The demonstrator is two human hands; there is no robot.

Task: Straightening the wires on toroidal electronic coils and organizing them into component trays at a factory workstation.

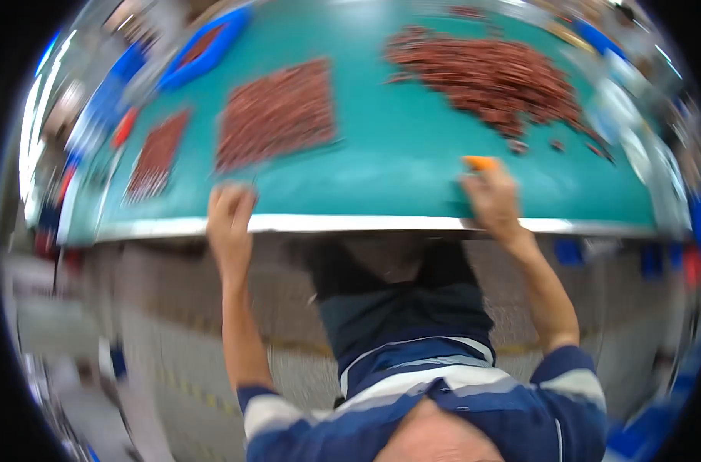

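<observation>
My left hand (231, 209) is closed at the near edge of the green table, just below a flat rectangular block of reddish-brown sticks (277, 115) laid side by side. What its fingers hold, if anything, is blurred. My right hand (492, 199) is closed around a small orange object (481, 163), whose tip sticks out to the left; its kind does not show. Beyond that hand spreads a loose heap of reddish-brown sticks (496, 77), with a few stray pieces at its near side. A narrower block of sticks (158, 156) with pale near ends lies farther left.
The green tabletop (366, 181) has a pale front edge (350, 223). A blue tray (231, 35) with reddish-brown contents sits at the far left, near a red-ended thing (125, 127). Clear plastic bags or wraps (624, 108) lie along the right side.
</observation>
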